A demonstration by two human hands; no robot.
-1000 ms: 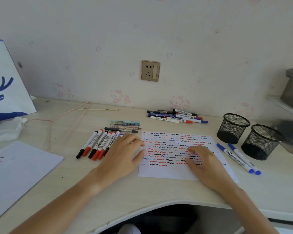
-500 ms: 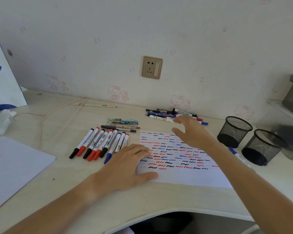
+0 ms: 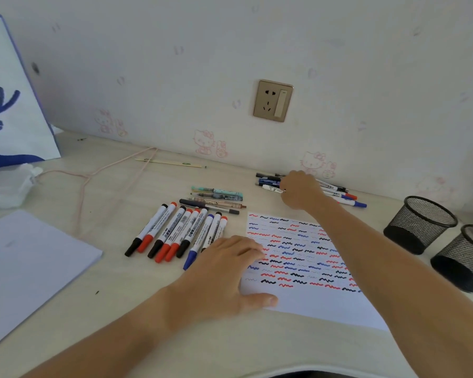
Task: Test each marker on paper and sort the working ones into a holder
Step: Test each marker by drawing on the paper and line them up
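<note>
A white test paper (image 3: 306, 298) covered in red, blue and black squiggles lies in the middle of the desk. My left hand (image 3: 227, 271) rests flat on its left edge, fingers straight. My right hand (image 3: 301, 190) has reached to the pile of thin markers (image 3: 339, 195) by the wall, and its fingers curl round a white marker (image 3: 271, 187) there. A row of thick whiteboard markers (image 3: 175, 233) lies left of the paper. Two black mesh holders (image 3: 418, 223) (image 3: 464, 259) stand at the right.
A few pens (image 3: 216, 197) lie behind the thick markers. A paper stack (image 3: 28, 266) sits at the left. A white bag with a blue deer (image 3: 8, 105) stands in the far left corner, with a pink cord (image 3: 99, 170) and a pencil (image 3: 170, 162) near the wall.
My right hand left the paper, moved back to the pile of thin markers by the wall and curled its fingers on one. My left hand slid onto the paper's left edge.
</note>
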